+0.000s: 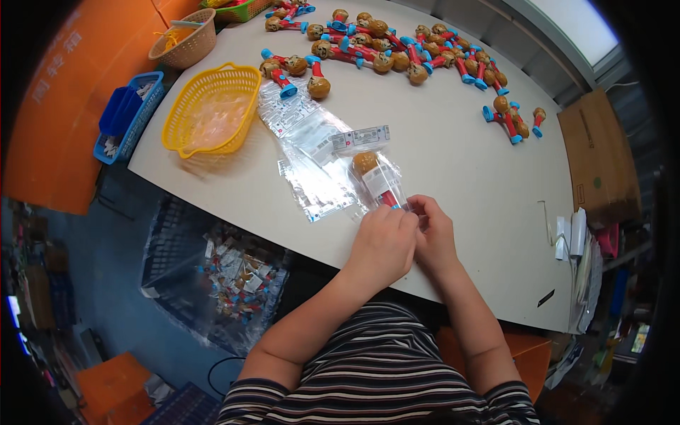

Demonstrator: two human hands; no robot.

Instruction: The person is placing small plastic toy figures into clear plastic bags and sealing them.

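Note:
My left hand (384,241) and my right hand (432,230) meet at the near end of a clear plastic bag (379,185) lying on the white table (453,163). Inside the bag is a toy with a brown round head (365,163), a red stem and a blue base. Both hands pinch the open end of that bag. A stack of empty clear bags (304,142) with a printed label card (361,138) lies just beyond the bagged toy. Several loose toys of the same kind (397,49) are spread along the far side of the table.
A yellow plastic basket (212,110) sits at the table's left. Beyond it stand a tan woven basket (185,39) and a blue basket (127,117). A dark crate of packed toys (227,280) is on the floor at left. A cardboard box (598,156) lies at right.

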